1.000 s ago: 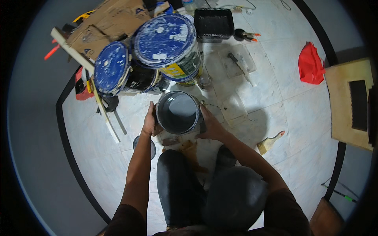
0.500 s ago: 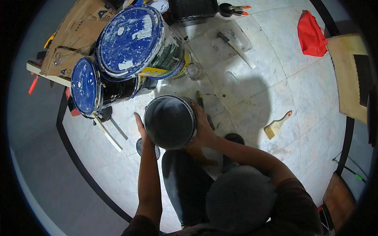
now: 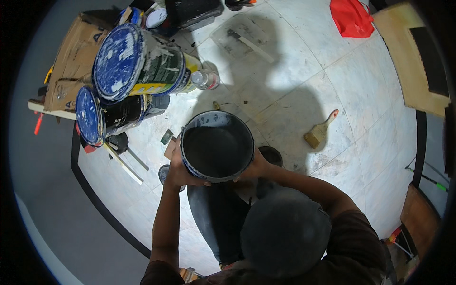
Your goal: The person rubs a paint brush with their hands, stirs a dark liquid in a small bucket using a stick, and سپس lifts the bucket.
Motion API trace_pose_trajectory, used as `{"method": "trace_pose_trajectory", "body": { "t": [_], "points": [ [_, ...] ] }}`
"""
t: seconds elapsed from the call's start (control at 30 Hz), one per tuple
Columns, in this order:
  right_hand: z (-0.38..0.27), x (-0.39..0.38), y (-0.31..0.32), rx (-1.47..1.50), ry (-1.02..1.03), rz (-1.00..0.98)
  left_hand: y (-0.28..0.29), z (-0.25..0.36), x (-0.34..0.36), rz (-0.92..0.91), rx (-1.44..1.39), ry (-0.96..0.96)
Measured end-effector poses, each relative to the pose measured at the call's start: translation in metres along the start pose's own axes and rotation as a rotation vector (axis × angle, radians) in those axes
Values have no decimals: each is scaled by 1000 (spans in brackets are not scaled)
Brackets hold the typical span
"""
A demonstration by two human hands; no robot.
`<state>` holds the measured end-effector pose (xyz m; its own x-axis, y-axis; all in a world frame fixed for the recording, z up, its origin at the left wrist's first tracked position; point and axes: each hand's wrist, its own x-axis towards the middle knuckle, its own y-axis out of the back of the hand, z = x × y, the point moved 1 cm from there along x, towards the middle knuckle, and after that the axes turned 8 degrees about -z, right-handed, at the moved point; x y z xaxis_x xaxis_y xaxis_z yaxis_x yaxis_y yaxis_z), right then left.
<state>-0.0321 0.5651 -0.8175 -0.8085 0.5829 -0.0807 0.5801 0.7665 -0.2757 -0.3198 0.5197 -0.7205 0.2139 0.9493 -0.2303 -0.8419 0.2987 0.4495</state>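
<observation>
An open round bucket (image 3: pixel 216 115) with a dark rim is between my hands, above my knee. Smooth dark grey matter that looks like paint (image 3: pixel 217 152) shows inside, and pale smears mark the inner wall at the far side. My left hand (image 3: pixel 179 167) is wrapped round the left and near side, its fingertips under the rim. Around the right and near side curls my right hand (image 3: pixel 254 167), partly hidden by the bucket. A flat paintbrush (image 3: pixel 317 135) with pale bristles lies on the tiles to the right.
Two blue-lidded paint buckets, one large (image 3: pixel 118 61) and one smaller (image 3: pixel 90 116), stand left beside a cardboard box (image 3: pixel 76 66). A clear jar (image 3: pixel 205 80), a clear plastic tray (image 3: pixel 225 47) and a black tray (image 3: pixel 192 12) sit farther off. A red bag (image 3: pixel 351 19) lies far right.
The bucket looks larger and has shifted slightly right, with more of its far inner wall showing. My left fingers, straight along its side before, now curl beneath it. The whole view has shifted.
</observation>
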Motion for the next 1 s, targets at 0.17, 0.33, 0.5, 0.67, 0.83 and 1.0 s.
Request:
{"method": "trace_pose_trajectory", "body": {
  "t": [0.17, 0.33, 0.5, 0.67, 0.83, 1.0],
  "points": [
    [56, -15, 4, -40, 128, 186, -14, 4, 43, -86, 46, -114],
    [85, -20, 10, 238, -22, 248, -26, 9, 70, -70, -108, -16],
    [61, -16, 13, 350, 46, 298, -27, 12, 88, -149, -134, 65],
    [64, -19, 9, 541, -23, 247, -26, 17, 103, -179, -233, 120],
    [78, -19, 8, 404, -69, 256, -23, 10, 109, -194, -203, 78],
    [89, -17, 10, 298, -94, 272, -24, 12, 122, -214, -286, 133]
  ]
}}
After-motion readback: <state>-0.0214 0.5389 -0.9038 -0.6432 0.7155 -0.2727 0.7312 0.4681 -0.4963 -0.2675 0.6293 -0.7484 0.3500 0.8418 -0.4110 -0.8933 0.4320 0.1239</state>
